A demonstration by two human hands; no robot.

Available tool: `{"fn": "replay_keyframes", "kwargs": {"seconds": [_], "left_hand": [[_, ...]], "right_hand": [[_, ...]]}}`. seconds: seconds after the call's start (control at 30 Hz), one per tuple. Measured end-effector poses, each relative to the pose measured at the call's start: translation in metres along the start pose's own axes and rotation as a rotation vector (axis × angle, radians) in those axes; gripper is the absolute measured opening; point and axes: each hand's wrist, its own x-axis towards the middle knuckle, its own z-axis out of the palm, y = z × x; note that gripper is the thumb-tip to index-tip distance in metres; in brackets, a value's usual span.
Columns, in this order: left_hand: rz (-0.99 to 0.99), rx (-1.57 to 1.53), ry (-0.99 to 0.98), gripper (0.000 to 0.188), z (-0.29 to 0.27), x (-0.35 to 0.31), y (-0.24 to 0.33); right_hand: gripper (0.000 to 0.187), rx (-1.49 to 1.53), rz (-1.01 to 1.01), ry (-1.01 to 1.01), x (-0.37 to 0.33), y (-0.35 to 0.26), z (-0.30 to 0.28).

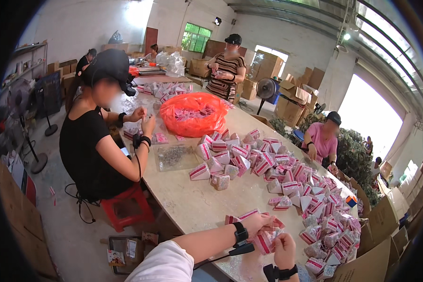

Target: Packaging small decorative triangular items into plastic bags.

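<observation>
Near the front edge of the long table, a small pink-and-white packet [265, 241] is between my hands. My left hand [257, 223] is closed on its upper end, the fingers pinched together. My right hand [285, 250] pinches the packet's right side; the exact grip of the fingertips is too small to make out. More packets [249, 214] lie just beyond my left hand. To the right of my right hand spreads a large heap of similar clear packets [322, 230] with pink-and-white card strips.
The heap continues up the table [197, 207]. A clear shallow tray [176, 158] of small bits and a red plastic bag [192, 115] of pink pieces stand farther off. A co-worker [98, 127] sits at the left on a red stool [127, 207]; others work across. Cardboard boxes [385, 221] line the right.
</observation>
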Motion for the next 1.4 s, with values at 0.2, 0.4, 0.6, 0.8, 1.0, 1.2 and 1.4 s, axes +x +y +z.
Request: {"fn": "replay_keyframes", "kwargs": {"seconds": [0.2,0.4,0.6,0.8,1.0,1.2,1.4], "left_hand": [[-0.004,-0.010,-0.124,0.014,0.016,0.023,0.002],[-0.022,0.061,-0.096,0.007,0.016,0.034,-0.010],[0.000,0.522,-0.027,0.014,0.013,0.043,-0.007],[0.074,0.677,0.047,0.012,0.018,0.045,-0.005],[0.067,0.394,0.159,0.006,0.039,0.016,0.009],[0.032,0.470,0.068,0.017,0.016,0.031,0.000],[0.257,0.896,-0.010,0.032,-0.014,0.045,-0.015]], "right_hand": [[0.005,0.019,0.123,0.078,0.008,0.012,0.007],[0.004,0.052,0.121,0.065,0.011,0.017,0.005],[0.004,0.088,0.130,0.072,0.017,0.031,0.012],[0.006,0.178,0.088,0.126,0.027,0.036,0.013],[0.006,0.112,0.042,0.125,0.032,0.043,0.015],[0.005,0.316,0.130,0.085,0.028,0.022,0.024],[0.005,0.263,0.102,0.077,0.030,0.033,0.019]]}}
